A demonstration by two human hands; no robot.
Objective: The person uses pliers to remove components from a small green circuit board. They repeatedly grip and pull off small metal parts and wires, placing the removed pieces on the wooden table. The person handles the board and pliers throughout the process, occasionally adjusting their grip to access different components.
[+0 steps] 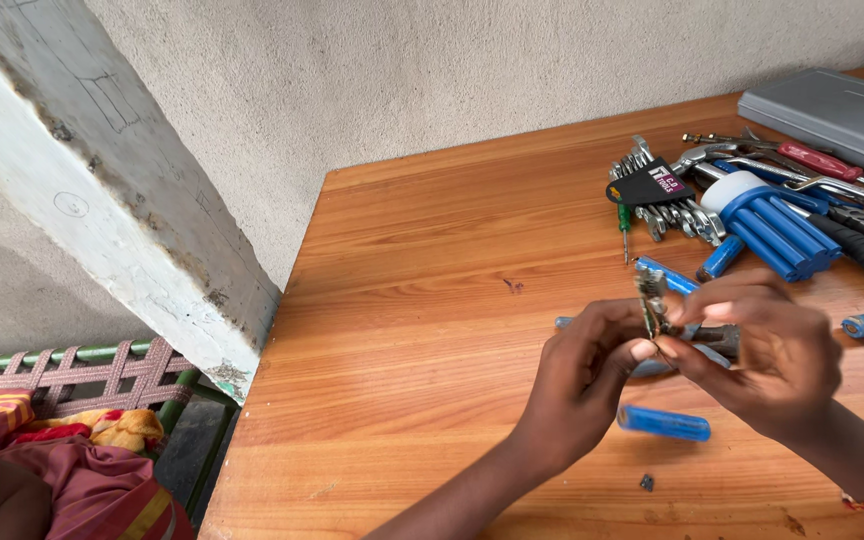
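Over a wooden counter [422, 300], left hand [577, 385] and right hand [767, 355] pinched together on a small circuit board [652, 298], held upright between the fingertips just above the counter's middle. Below the hands at 6 o'clock, a blue cylindrical battery cell [664, 423] and a tiny dark fragment [646, 483]. At 1 o'clock, a wrench set in a black holder [657, 190], a bundle of blue cells [777, 228] and a grey case [832, 115].

An orange-brown grained tabletop [432, 260] is seen. Blue cylinders [663, 423] are scattered; a blue-handled driver set [777, 228], a red-handled tool [817, 159] and a grey case [832, 112] are shown.
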